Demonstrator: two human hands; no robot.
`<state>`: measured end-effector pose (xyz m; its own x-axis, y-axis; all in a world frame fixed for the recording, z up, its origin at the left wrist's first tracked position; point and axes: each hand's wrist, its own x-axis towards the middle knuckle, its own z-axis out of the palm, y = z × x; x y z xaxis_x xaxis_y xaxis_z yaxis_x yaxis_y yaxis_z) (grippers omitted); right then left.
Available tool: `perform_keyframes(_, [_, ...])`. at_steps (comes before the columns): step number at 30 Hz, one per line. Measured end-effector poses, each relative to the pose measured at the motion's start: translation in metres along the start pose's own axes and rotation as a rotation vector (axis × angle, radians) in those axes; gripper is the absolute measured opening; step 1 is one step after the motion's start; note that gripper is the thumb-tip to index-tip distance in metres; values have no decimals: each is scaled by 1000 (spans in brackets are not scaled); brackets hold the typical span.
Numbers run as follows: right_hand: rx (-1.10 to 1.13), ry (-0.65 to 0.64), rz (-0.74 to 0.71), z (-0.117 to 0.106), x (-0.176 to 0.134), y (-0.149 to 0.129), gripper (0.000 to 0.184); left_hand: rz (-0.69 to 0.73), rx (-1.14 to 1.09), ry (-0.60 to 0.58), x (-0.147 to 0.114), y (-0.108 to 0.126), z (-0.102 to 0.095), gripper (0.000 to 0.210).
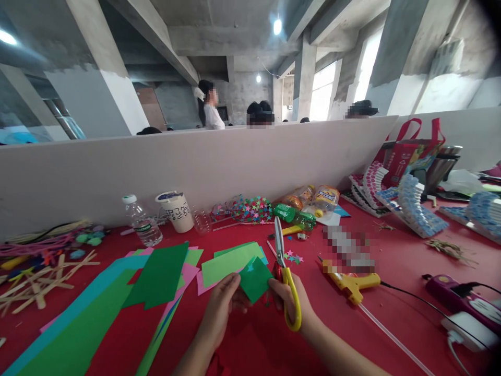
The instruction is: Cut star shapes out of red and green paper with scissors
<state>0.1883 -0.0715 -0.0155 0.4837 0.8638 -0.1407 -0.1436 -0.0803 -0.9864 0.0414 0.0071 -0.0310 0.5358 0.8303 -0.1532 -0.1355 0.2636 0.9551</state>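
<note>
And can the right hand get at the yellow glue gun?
Probably yes: nothing shows between the right hand and the yellow glue gun, though that hand would likely need to put down the scissors first.

**Left hand [223, 300] and right hand [303, 295] pinch, facing each other**

Your bare forearms slant inward from the bottom edge, the left forearm [198, 342] rising steeply, the right forearm [340, 344] lying flatter. Your hands stand near each other without touching. On the left, your thumb [234, 282] sits uppermost, fingers [242, 301] curled beneath. Your right hand closes in a grip, thumb side toward the left; its lower fingers are largely hidden.
</note>
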Motion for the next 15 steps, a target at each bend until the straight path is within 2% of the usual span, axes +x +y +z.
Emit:
perform_keyframes(4, [-6,12,2,-3,2,5,24,-54,65,-151,-6,4,9,29])
perform_keyframes(10, [-49,-11,-1,-5,7,18,30,-55,110,-140,-9,5,12,29])
perform_keyframes(15, [-96,-45,-8,-5,3,15,28,-72,75,-140,-9,1,11,30])
